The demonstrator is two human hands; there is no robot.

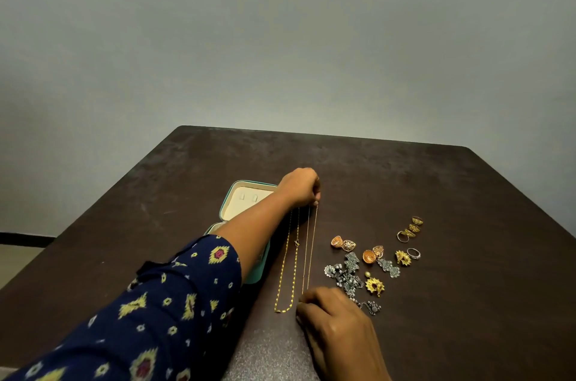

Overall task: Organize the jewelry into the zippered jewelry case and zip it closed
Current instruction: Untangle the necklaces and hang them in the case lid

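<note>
Teal case [225, 209] (cream inside), navy yellow-patterned sleeve [149, 312], gold chains [288, 271].

1 head-worn camera looks forward and down, close above the dark table [405, 181].

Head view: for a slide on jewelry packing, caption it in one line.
Left hand and right hand hold a thin gold chain beside the open jewelry case, earrings and rings lying nearby.
</note>
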